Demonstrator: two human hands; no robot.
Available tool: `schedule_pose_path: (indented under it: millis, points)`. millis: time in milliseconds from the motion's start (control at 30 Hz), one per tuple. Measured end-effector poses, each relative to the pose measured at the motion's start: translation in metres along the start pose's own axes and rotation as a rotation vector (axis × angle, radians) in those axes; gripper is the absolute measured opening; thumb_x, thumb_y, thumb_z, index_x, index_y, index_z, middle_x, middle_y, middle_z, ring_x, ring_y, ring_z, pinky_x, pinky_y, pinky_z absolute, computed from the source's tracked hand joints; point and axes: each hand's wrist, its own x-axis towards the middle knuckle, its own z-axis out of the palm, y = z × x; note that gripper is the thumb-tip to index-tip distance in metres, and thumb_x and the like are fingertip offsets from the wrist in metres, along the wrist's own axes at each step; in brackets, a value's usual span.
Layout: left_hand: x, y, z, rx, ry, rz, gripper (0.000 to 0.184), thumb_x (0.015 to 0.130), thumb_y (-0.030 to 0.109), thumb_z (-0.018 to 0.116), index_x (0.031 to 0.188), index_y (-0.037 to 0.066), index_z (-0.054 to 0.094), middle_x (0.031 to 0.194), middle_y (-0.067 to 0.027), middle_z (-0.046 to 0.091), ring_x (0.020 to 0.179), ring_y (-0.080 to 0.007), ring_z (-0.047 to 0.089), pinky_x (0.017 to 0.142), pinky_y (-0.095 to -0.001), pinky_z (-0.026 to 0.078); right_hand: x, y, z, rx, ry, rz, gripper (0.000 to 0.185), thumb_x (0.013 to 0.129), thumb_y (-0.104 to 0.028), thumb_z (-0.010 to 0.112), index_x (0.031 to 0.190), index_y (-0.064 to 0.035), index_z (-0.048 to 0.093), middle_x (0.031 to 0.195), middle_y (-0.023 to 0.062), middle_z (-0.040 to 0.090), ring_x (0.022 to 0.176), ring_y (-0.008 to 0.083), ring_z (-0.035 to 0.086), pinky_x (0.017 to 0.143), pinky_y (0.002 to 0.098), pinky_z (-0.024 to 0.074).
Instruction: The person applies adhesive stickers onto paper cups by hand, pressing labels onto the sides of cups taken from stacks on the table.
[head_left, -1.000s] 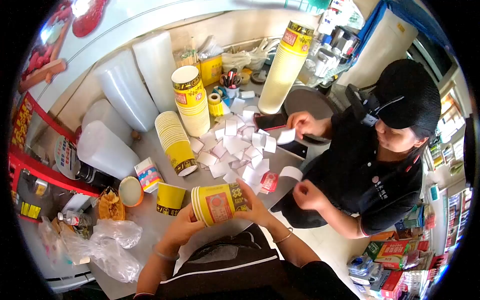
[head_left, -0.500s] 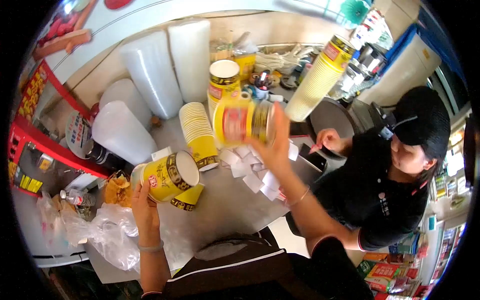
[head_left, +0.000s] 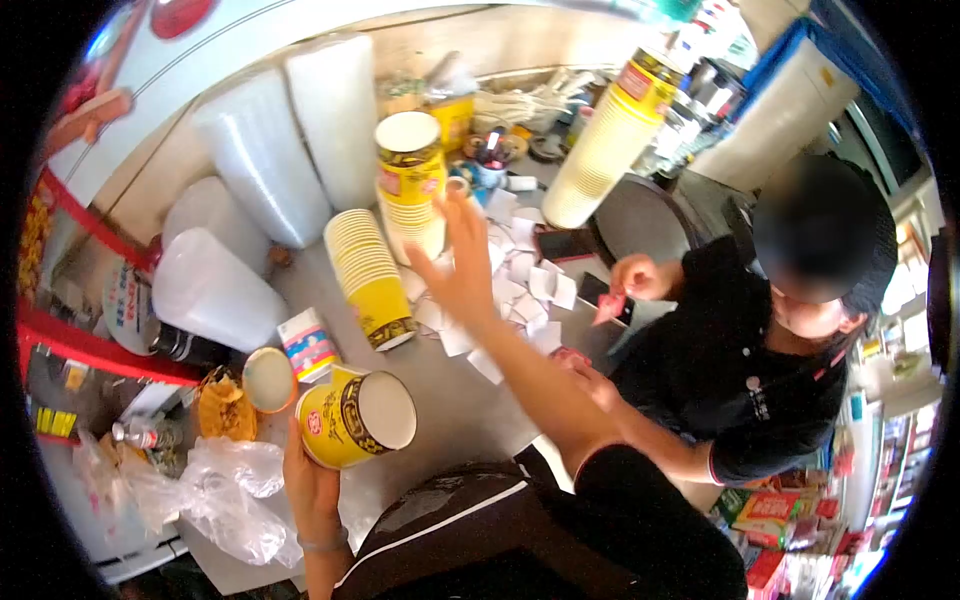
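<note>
My left hand (head_left: 311,478) is wrapped round a yellow paper cup (head_left: 340,420), tilted with its opening to the right. My right hand (head_left: 458,255) reaches out over the table, fingers spread, with nothing in it. It is beside the upright stack of yellow cups (head_left: 410,185). Left of that stack, more nested yellow cups (head_left: 367,280) lean over on the table. White paper pieces (head_left: 520,270) are scattered right of my right hand. Part of another yellow cup shows behind the held one.
A co-worker (head_left: 770,340) at the right holds a red piece of paper (head_left: 608,307). A tall cup stack (head_left: 605,140) stands at the back. White plastic stacks (head_left: 262,150), a small tissue pack (head_left: 308,345), an orange-sided bowl (head_left: 269,380) and plastic bags (head_left: 235,490) are at the left.
The cups held between both hands were parted. My right hand carried one toward the upright stack and is now empty; my left hand still holds one. The co-worker now holds red paper.
</note>
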Motion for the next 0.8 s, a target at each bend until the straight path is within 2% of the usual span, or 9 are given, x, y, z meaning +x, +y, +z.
schedule_pose_path:
  millis: [33, 133, 200, 233, 367, 433, 500, 667, 800]
  points:
    - [-0.003, -0.004, -0.001, -0.013, -0.022, -0.03, 0.039, 0.099, 0.027, 0.039, 0.124, -0.001, 0.046, 0.123, -0.014, 0.054, 0.111, -0.0238, 0.054, 0.097, -0.0384, 0.043, -0.043, -0.004, -0.016, 0.094, -0.031, 0.129, 0.054, 0.075, -0.015, 0.068, 0.124, -0.0027, 0.048, 0.135, 0.0197, 0.039, 0.126, 0.0348, 0.036, 0.105, 0.0437, 0.029]
    - [-0.012, -0.018, -0.003, 0.04, 0.01, -0.164, 0.04, 0.099, 0.028, 0.038, 0.125, -0.001, 0.044, 0.122, -0.0152, 0.054, 0.111, -0.0247, 0.054, 0.096, -0.0391, 0.043, -0.12, -0.023, -0.097, 0.023, -0.011, 0.182, 0.028, 0.077, -0.006, 0.065, 0.104, -0.002, 0.058, 0.109, 0.0142, 0.056, 0.101, 0.0284, 0.054, 0.088, 0.0368, 0.0413]
    - [-0.012, -0.029, -0.002, 0.103, -0.022, -0.21, 0.039, 0.098, 0.027, 0.04, 0.126, -0.001, 0.044, 0.122, -0.0153, 0.054, 0.11, -0.0248, 0.055, 0.096, -0.0388, 0.043, -0.129, -0.003, -0.172, -0.046, 0.015, 0.165, 0.012, 0.082, 0.002, 0.059, 0.093, -0.0027, 0.058, 0.1, 0.0091, 0.056, 0.085, 0.0158, 0.055, 0.074, 0.0267, 0.0437]
    - [-0.009, -0.036, 0.0, 0.131, -0.049, -0.218, 0.039, 0.097, 0.026, 0.042, 0.126, -0.001, 0.043, 0.121, -0.0153, 0.054, 0.109, -0.0247, 0.055, 0.096, -0.0384, 0.043, -0.124, 0.002, -0.194, 0.003, 0.192, 0.445, 0.005, 0.08, 0.0, 0.061, 0.084, -0.0031, 0.059, 0.087, 0.0077, 0.057, 0.078, 0.0165, 0.054, 0.069, 0.0284, 0.0438]
    - [-0.004, -0.068, 0.011, 0.351, -0.14, -0.145, 0.039, 0.091, 0.015, 0.054, 0.125, -0.002, 0.044, 0.119, -0.0138, 0.056, 0.106, -0.0229, 0.057, 0.094, -0.0358, 0.043, -0.088, 0.039, -0.245, -0.411, 0.006, 0.85, 0.04, 0.087, -0.042, 0.057, 0.083, -0.003, 0.066, 0.064, 0.0139, 0.061, 0.063, 0.0256, 0.063, 0.059, 0.033, 0.047]
    - [-0.01, -0.076, 0.033, 0.454, -0.152, -0.115, 0.039, 0.087, 0.009, 0.058, 0.123, -0.003, 0.046, 0.117, -0.0127, 0.057, 0.104, -0.0213, 0.057, 0.093, -0.0342, 0.043, -0.076, 0.03, -0.243, -0.336, -0.042, 0.991, 0.039, 0.085, -0.036, 0.061, 0.075, 0.0015, 0.065, 0.06, 0.0027, 0.057, 0.057, 0.0057, 0.051, 0.051, 0.0219, 0.0411]
    - [-0.019, -0.078, 0.041, 0.493, -0.169, -0.094, 0.04, 0.084, 0.005, 0.06, 0.121, -0.003, 0.047, 0.115, -0.0118, 0.058, 0.103, -0.02, 0.057, 0.093, -0.0328, 0.043, -0.075, 0.015, -0.241, -0.321, -0.117, 0.973, 0.036, 0.082, -0.034, 0.065, 0.075, 0.0008, 0.067, 0.059, 0.0013, 0.057, 0.057, 0.005, 0.05, 0.051, 0.0217, 0.0418]
    - [-0.034, -0.067, 0.037, 0.382, -0.207, -0.195, 0.037, 0.084, 0.005, 0.06, 0.119, -0.004, 0.05, 0.113, -0.0114, 0.06, 0.102, -0.0196, 0.058, 0.091, -0.0319, 0.045, -0.122, 0.02, -0.244, 0.548, 0.212, 1.118, 0.012, 0.084, -0.01, 0.062, 0.09, 0.0004, 0.064, 0.08, 0.0044, 0.064, 0.066, 0.0125, 0.059, 0.061, 0.0254, 0.0476]
    - [-0.035, -0.058, 0.034, 0.333, -0.188, -0.344, 0.035, 0.087, 0.013, 0.057, 0.117, -0.004, 0.051, 0.112, -0.0138, 0.06, 0.101, -0.023, 0.06, 0.087, -0.0355, 0.049, -0.157, -0.011, -0.211, 1.18, 0.501, 1.172, 0.016, 0.088, -0.013, 0.057, 0.102, -0.0057, 0.06, 0.092, 0.0052, 0.063, 0.079, 0.0136, 0.059, 0.067, 0.0279, 0.0473]
